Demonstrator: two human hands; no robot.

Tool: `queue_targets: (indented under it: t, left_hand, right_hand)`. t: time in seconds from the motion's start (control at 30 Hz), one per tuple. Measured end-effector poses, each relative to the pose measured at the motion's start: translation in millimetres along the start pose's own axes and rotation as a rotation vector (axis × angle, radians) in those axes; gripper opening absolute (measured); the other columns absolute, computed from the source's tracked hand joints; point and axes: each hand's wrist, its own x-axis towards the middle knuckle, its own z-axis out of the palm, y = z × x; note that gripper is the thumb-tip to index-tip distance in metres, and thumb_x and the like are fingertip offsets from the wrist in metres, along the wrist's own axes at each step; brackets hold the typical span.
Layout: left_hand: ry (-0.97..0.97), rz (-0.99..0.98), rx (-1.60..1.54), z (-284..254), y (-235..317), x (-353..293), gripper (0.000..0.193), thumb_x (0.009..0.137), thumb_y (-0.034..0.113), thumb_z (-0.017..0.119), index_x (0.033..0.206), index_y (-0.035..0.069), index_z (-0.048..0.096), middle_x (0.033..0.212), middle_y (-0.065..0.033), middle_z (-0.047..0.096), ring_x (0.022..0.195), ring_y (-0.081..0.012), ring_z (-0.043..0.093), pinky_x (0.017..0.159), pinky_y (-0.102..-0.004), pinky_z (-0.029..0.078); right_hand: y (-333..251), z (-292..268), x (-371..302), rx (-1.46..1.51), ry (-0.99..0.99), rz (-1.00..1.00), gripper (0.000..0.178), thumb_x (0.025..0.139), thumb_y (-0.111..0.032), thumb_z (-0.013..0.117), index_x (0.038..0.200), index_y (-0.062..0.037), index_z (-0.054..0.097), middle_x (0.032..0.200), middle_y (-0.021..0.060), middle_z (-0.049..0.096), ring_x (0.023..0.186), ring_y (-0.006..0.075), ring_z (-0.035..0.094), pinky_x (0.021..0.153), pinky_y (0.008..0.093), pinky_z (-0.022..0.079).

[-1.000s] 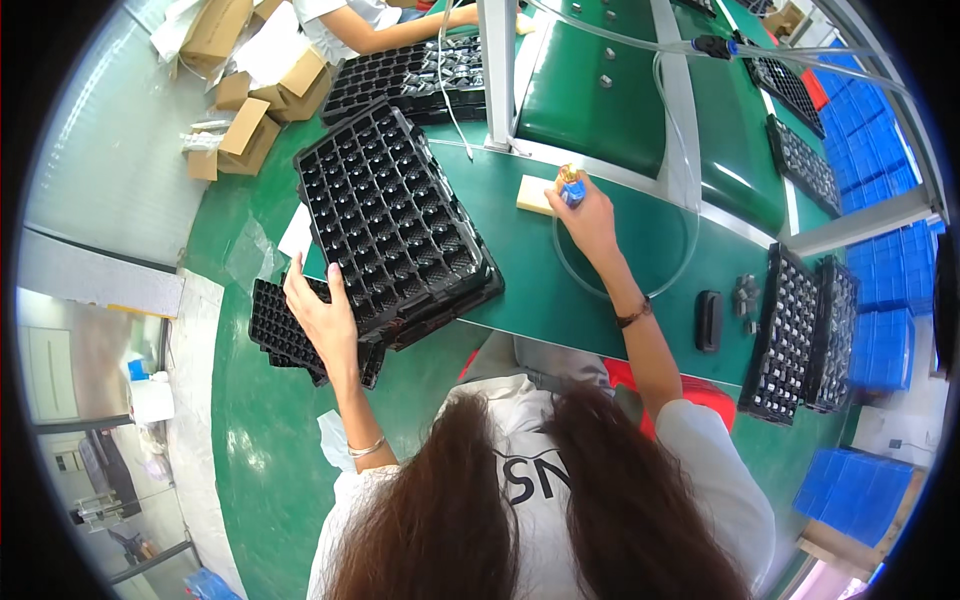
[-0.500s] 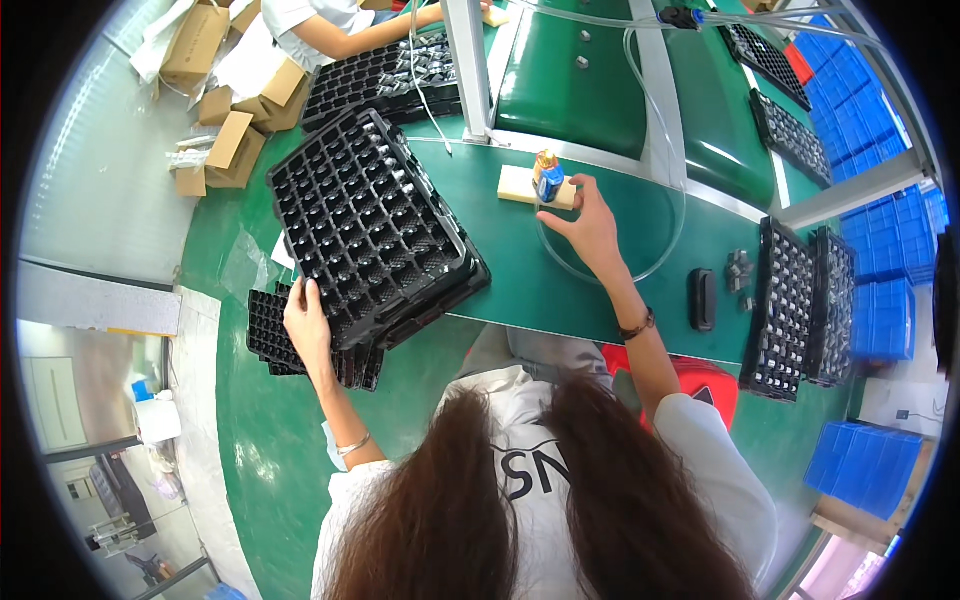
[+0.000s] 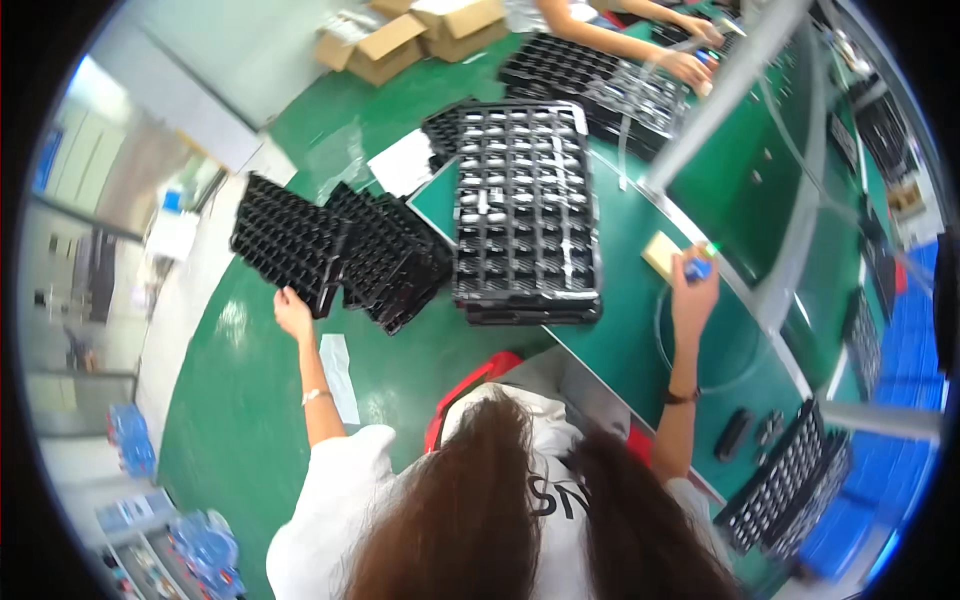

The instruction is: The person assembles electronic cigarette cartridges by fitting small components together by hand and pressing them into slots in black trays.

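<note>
My left hand [image 3: 293, 312] is closed on the near edge of a black plastic tray [image 3: 283, 238] with rows of pockets, tilted above the floor at left. Beside it, partly overlapped, is a stack of similar black trays [image 3: 390, 255]. A larger pocketed tray [image 3: 525, 205] rests on more trays on the green table, with shiny pieces in some pockets. My right hand [image 3: 692, 305] has its fingers closed around a small blue object [image 3: 699, 268], somewhat blurred, next to a pale yellow block [image 3: 660, 255].
At the far side a co-worker's hands [image 3: 690, 70] are over another tray [image 3: 630, 95]. A metal post [image 3: 725, 95] rises by the table. Clear tubing lies near my right hand. A black case [image 3: 734, 434] and filled trays [image 3: 775, 480] sit at right; cardboard boxes [image 3: 385, 50] stand behind.
The view has turned left. My left hand has gone from the large tray to a separate black tray at left. My right fingers, apart before, have closed around the small blue object.
</note>
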Motion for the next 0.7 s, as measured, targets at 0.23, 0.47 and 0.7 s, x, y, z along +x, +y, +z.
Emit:
queue_targets:
  t: [0.23, 0.47, 0.7]
  left_hand:
    - [-0.151, -0.004, 0.174, 96, -34, 4, 0.038, 0.089, 0.033, 0.047, 0.108, 0.002, 0.058, 0.097, -0.0199, 0.063, 0.091, -0.0379, 0.059, 0.08, -0.0443, 0.045]
    - [-0.285, -0.029, 0.274, 174, -53, -16, 0.046, 0.088, 0.04, 0.049, 0.113, 0.002, 0.056, 0.105, -0.0217, 0.061, 0.097, -0.0396, 0.058, 0.083, -0.047, 0.046]
    - [-0.344, -0.045, 0.382, 184, -72, -6, 0.06, 0.082, 0.042, 0.059, 0.12, -0.004, 0.048, 0.112, -0.0256, 0.056, 0.099, -0.0427, 0.055, 0.086, -0.0484, 0.044]
  right_hand:
    - [-2, -8, 14, 0.047, -0.042, 0.088, 0.035, 0.079, -0.017, 0.069, 0.104, 0.0004, 0.053, 0.086, 0.0027, 0.055, 0.076, 0.0095, 0.053, 0.071, 0.024, 0.045]
    - [18, -44, 53, 0.178, 0.089, 0.332, 0.043, 0.077, -0.02, 0.071, 0.113, -0.0069, 0.051, 0.102, 0.0008, 0.052, 0.092, 0.0101, 0.052, 0.081, 0.0248, 0.042]
    - [85, -50, 196, 0.103, 0.215, -0.152, 0.031, 0.078, -0.015, 0.067, 0.102, 0.0006, 0.054, 0.1, 0.0055, 0.057, 0.101, 0.015, 0.052, 0.093, 0.028, 0.036]
